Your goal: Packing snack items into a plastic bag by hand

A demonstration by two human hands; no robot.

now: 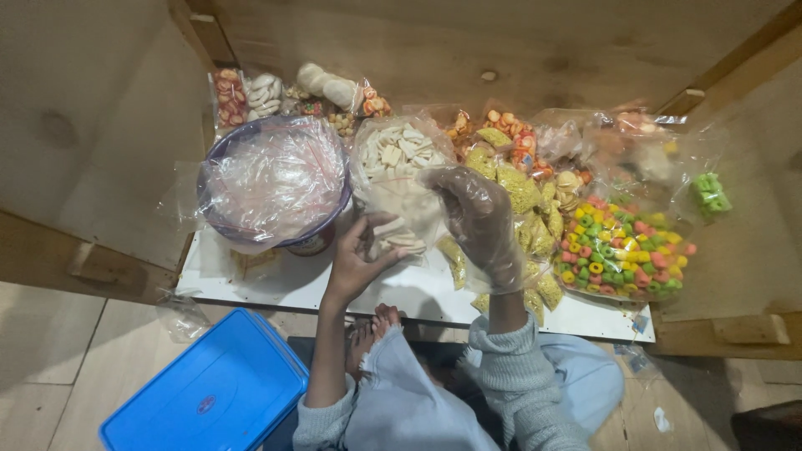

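Head view, cracker bag [399,179], purple bowl [276,179] left, colourful snack bag [622,250] right

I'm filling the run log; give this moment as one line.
left hand: bare, holds small clear bag | right hand: gloved, over big bag of pale snacks | bowl beside

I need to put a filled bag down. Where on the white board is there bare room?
Bare strip along the white board's near edge, between the purple bowl and yellow snack bags. Behind and right, snack bags crowd it.
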